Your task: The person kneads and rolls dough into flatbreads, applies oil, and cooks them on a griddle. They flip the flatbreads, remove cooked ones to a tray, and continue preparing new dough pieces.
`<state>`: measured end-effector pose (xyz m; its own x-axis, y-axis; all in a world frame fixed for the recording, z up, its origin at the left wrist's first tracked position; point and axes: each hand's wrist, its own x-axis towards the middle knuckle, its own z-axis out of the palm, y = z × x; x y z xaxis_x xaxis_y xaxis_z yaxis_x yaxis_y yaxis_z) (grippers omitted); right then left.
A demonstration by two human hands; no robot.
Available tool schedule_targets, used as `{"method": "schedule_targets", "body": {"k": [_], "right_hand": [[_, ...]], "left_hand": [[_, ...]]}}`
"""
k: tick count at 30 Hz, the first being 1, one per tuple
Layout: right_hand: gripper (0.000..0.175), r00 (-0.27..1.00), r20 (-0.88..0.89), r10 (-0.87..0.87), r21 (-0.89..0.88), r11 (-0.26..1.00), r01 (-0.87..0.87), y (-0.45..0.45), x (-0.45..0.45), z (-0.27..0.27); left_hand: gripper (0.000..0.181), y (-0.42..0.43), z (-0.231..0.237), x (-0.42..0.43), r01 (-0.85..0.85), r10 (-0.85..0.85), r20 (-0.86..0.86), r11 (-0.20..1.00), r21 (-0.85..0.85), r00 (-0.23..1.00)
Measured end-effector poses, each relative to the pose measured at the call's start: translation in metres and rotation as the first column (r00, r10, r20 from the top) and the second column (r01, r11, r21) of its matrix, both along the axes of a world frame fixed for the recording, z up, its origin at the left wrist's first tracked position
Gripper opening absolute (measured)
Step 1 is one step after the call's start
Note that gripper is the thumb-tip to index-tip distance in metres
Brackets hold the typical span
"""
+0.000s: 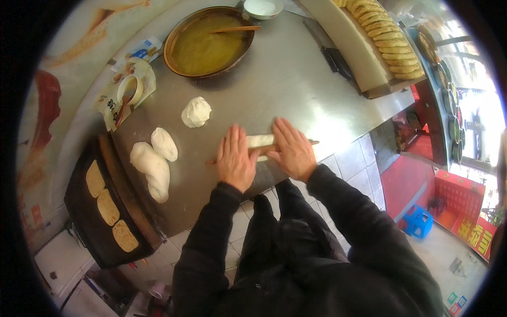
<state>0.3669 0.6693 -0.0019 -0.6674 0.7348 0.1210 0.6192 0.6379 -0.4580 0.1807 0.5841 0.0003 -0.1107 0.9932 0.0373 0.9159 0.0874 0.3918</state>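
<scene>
A thin wooden rolling pin (262, 150) lies across a flattened strip of white dough (260, 140) near the front edge of the metal worktop (285, 87). Both palms press down on the pin with the fingers stretched out flat beyond it. My left hand (237, 158) covers its left part, and my right hand (294, 148) its right part. The pin's two tips stick out past the hands, while the dough's ends are hidden beneath them. A rounded dough lump (196, 112) sits beyond my left hand. Farther left, a small dough piece (164, 144) touches a larger twisted one (152, 170).
At left is a griddle (136, 237) with several flatbreads (107, 207). Toward the back stand a wide bowl of yellow liquid (210, 47), a white bowl (263, 8) and a small cup (130, 89). A black-handled knife (336, 63) lies beside a box of stacked breads (370, 83).
</scene>
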Motion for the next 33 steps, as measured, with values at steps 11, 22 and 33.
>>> {"method": "schedule_targets", "body": {"k": [11, 22, 33], "right_hand": [[0.066, 0.995, -0.094, -0.035, 0.052, 0.998, 0.040, -0.021, 0.036, -0.037], [0.027, 0.982, -0.077, 0.175, -0.250, 0.950, -0.189, -0.036, 0.071, 0.017], [0.054, 0.954, 0.032, -0.297, 0.155, 0.945, 0.289, 0.105, -0.033, -0.048]], "left_hand": [[0.050, -0.004, -0.004, 0.016, -0.206, 0.207, 0.076, 0.978, -0.021, 0.975], [0.021, 0.008, 0.032, 0.000, 0.206, -0.243, 0.508, 0.970, 0.129, 0.827], [0.048, 0.106, -0.040, -0.053, -0.112, 0.104, -0.068, 0.985, -0.134, 0.992]]}}
